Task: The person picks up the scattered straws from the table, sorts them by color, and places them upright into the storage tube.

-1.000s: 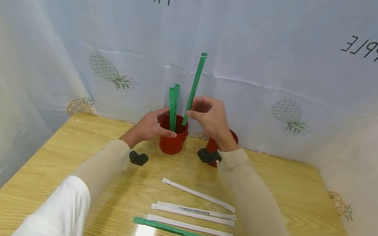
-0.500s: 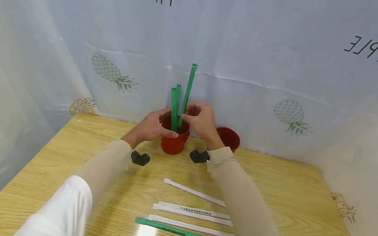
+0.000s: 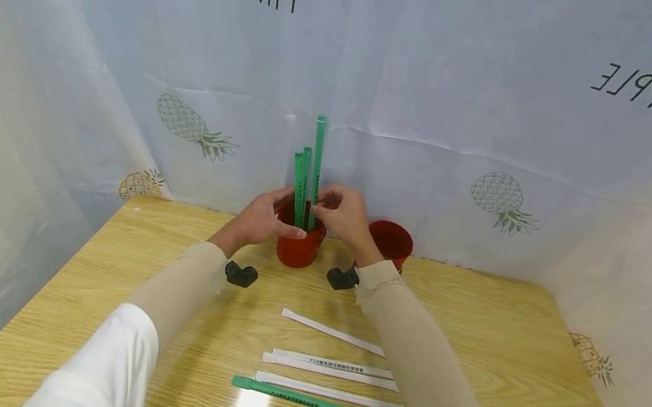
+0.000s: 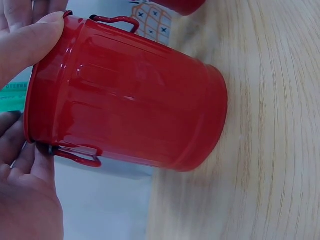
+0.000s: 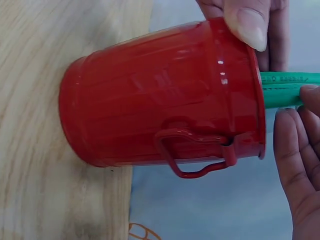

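A small red bucket (image 3: 297, 249) stands upright at the back of the table, with several green paper-wrapped straws (image 3: 299, 188) leaning in it. My left hand (image 3: 259, 220) holds this bucket by the rim, its thumb (image 5: 247, 30) pressed on the outside in the right wrist view. With thumb and fingertips, my right hand (image 3: 349, 218) pinches another green wrapped straw (image 3: 316, 159), which stands nearly upright with its lower end inside the bucket. That lower end is hidden by the bucket wall and the fingers.
A second red bucket (image 3: 392, 239) stands to the right, partly behind the right wrist. Several white wrapped straws (image 3: 328, 390) and a green one (image 3: 307, 401) lie across the table (image 3: 500, 359) nearer the front. A pineapple-print curtain (image 3: 421, 90) hangs right behind.
My right hand has moved left and down, bringing its straw from a tilt to nearly upright and lower into the bucket. The left hand stays on the rim. The second bucket is less covered.
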`<action>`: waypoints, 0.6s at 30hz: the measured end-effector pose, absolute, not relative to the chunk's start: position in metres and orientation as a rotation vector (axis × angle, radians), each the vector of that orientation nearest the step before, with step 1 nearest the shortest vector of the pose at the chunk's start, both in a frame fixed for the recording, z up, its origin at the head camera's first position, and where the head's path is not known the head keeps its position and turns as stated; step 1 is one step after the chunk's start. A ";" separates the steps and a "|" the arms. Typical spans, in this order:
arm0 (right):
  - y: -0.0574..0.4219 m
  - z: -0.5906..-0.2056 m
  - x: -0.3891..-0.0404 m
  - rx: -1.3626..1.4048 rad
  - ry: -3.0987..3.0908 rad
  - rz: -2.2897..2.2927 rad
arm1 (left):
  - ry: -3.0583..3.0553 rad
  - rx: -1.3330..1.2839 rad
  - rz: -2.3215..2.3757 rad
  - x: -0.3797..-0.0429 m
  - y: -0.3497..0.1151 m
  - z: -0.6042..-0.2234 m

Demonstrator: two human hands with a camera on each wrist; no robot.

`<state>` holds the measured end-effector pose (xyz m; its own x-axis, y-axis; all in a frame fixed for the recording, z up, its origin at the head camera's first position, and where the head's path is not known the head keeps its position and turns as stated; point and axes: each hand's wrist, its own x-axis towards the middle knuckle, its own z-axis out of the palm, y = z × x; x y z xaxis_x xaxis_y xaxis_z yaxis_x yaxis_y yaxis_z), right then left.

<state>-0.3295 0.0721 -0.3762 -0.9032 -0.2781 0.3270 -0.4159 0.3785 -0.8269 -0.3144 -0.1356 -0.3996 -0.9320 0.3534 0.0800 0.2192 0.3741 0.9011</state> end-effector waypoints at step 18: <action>0.106 -0.382 -0.292 0.630 -2.463 1.693 | 2.534 0.496 1.555 -0.314 -0.135 -0.399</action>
<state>-0.2921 0.1055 -0.3818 -0.9114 -0.2836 0.2981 -0.3800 0.3022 -0.8742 -0.3145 -0.1354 -0.3990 -0.9380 0.3411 0.0620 0.2097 0.4158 0.8850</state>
